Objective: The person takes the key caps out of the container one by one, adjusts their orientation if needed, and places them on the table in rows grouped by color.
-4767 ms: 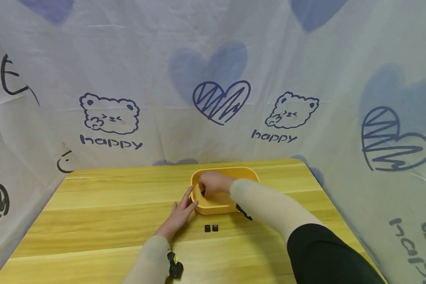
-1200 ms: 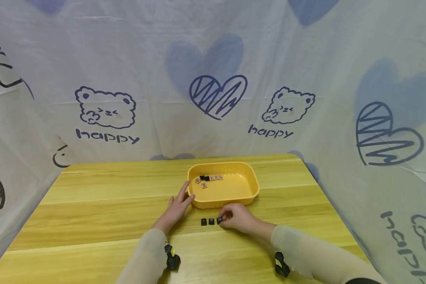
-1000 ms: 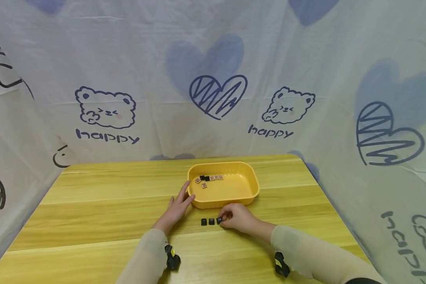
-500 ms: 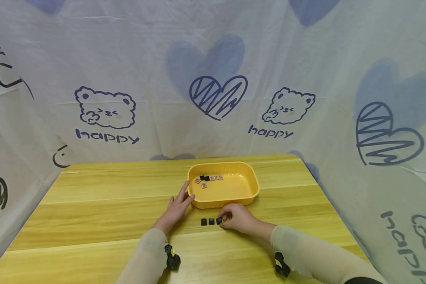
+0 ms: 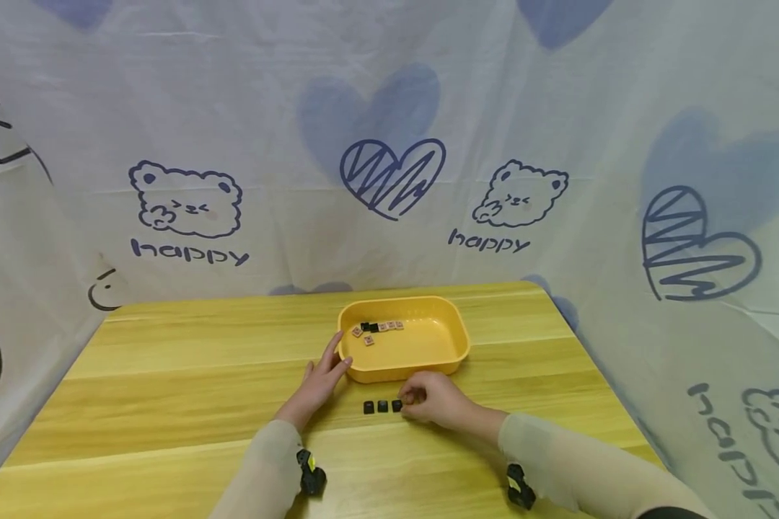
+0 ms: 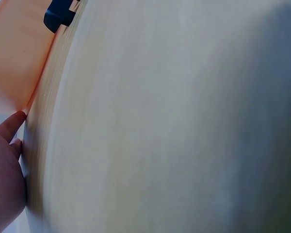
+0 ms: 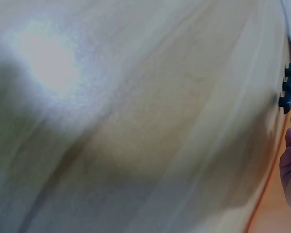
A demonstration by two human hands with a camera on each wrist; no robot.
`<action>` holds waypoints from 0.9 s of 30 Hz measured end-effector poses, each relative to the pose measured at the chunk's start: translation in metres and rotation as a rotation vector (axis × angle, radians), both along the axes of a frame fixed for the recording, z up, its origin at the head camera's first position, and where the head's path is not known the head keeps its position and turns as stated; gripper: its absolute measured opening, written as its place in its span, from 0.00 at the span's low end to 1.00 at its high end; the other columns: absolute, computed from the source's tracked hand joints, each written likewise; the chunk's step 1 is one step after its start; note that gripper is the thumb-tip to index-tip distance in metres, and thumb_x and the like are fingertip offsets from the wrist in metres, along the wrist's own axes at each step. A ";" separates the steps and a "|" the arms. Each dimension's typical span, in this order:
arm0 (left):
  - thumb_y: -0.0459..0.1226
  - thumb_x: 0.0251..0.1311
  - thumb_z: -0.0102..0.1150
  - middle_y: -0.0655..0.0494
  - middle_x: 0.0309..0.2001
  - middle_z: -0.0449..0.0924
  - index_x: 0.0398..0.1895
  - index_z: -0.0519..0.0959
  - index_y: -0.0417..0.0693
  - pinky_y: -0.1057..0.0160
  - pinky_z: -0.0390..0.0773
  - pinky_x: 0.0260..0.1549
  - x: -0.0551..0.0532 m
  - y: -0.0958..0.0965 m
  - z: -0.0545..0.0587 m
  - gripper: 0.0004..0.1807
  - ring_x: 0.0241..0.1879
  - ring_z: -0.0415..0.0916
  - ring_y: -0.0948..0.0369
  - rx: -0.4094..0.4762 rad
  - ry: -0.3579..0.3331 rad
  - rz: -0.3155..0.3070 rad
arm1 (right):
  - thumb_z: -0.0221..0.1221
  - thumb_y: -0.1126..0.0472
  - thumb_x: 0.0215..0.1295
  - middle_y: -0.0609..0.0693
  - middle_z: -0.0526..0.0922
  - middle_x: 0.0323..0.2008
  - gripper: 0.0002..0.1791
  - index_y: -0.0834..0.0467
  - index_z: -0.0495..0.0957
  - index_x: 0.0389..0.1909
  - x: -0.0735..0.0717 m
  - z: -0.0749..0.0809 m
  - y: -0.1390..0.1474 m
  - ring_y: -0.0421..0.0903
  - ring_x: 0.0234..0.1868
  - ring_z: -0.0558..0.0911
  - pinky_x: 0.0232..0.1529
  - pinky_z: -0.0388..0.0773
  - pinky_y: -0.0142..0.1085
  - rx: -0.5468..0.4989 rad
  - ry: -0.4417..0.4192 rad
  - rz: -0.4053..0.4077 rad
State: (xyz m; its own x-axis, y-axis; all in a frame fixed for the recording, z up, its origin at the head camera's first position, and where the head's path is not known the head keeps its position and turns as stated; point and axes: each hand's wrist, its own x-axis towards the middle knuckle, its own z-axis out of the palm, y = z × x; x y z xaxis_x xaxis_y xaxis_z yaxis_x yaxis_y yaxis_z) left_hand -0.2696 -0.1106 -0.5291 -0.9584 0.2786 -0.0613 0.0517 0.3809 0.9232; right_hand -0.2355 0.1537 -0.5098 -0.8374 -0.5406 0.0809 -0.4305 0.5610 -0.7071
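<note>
Three small black keycaps stand in a row on the wooden table, in front of a yellow tray (image 5: 404, 373): a left keycap (image 5: 368, 407), a middle keycap (image 5: 382, 406) and a right keycap (image 5: 397, 406). My right hand (image 5: 436, 400), fingers curled, pinches the right keycap at its right side; its fingertips partly hide the contact. My left hand (image 5: 318, 382) has its fingers spread and touches the tray's left end with thumb and fingertips. In the left wrist view, a finger meets the tray wall (image 6: 19, 58). The right wrist view shows the keycaps (image 7: 287, 87) at the edge.
Inside the tray, near its back left, lie several beige keycaps (image 5: 391, 326) and two black keycaps (image 5: 373, 328). The wooden table (image 5: 188, 375) ends at a white patterned cloth (image 5: 273, 180) at the back and sides.
About five seconds ago my right hand was inside the tray and two keycaps stood on the table. Now it is at a third, right of those. My left hand stays at the tray.
</note>
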 end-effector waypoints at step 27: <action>0.48 0.76 0.42 0.38 0.70 0.59 0.79 0.40 0.61 0.44 0.19 0.66 0.001 -0.001 0.000 0.36 0.73 0.50 0.47 0.007 -0.005 0.005 | 0.70 0.62 0.56 0.43 0.80 0.30 0.09 0.58 0.85 0.38 -0.040 0.067 -0.021 0.40 0.29 0.74 0.31 0.74 0.33 0.107 0.162 -0.010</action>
